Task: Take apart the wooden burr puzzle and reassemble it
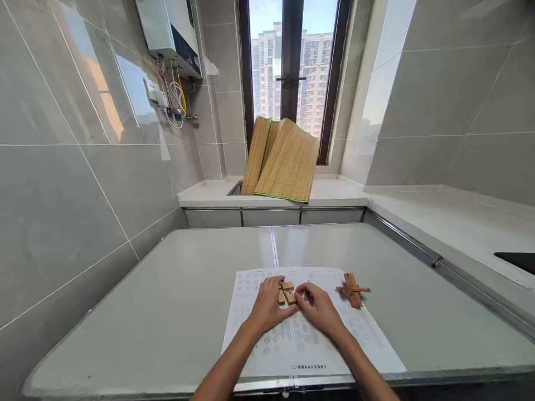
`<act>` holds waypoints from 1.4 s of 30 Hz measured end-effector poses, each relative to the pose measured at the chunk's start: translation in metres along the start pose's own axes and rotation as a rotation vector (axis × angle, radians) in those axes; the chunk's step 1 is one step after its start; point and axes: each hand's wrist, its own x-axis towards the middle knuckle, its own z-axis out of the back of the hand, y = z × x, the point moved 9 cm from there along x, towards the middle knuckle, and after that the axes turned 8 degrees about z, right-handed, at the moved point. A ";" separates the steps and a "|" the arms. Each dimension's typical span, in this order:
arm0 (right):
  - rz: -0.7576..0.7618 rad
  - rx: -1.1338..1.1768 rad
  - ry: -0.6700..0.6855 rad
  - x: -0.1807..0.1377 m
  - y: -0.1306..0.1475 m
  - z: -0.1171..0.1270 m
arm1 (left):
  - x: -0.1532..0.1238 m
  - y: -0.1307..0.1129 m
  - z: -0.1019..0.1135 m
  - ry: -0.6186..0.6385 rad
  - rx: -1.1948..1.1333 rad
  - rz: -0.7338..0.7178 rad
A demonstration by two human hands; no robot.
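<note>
A small group of light wooden puzzle blocks point(287, 293) lies on a large printed paper sheet point(309, 340). My left hand point(267, 303) curves around the left and near sides of the blocks, its fingertips at the top edge and its thumb along the bottom. From the right, my right hand point(315, 303) pinches at the right end of the group with thumb and forefinger. Fingers partly cover the blocks there. To the right, a reddish-brown wooden piece with crossed sticks point(353, 290) lies over the sheet's edge, apart from both hands.
The sheet lies on a pale glossy table point(200, 295). Behind it is a white counter point(209, 193) with a folded bamboo mat point(288, 161) leaning by the window. A tiled wall point(83, 211) borders the left side. On the right runs another white counter point(468, 223).
</note>
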 end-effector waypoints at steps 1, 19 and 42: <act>0.009 0.007 0.010 -0.001 0.002 -0.001 | 0.000 0.000 0.000 0.002 0.000 0.000; 0.016 0.085 0.021 -0.002 0.008 0.001 | 0.000 -0.006 0.004 0.042 -0.023 -0.040; -0.329 0.838 -0.220 -0.002 -0.039 0.005 | 0.012 0.041 0.041 -0.082 -0.012 0.060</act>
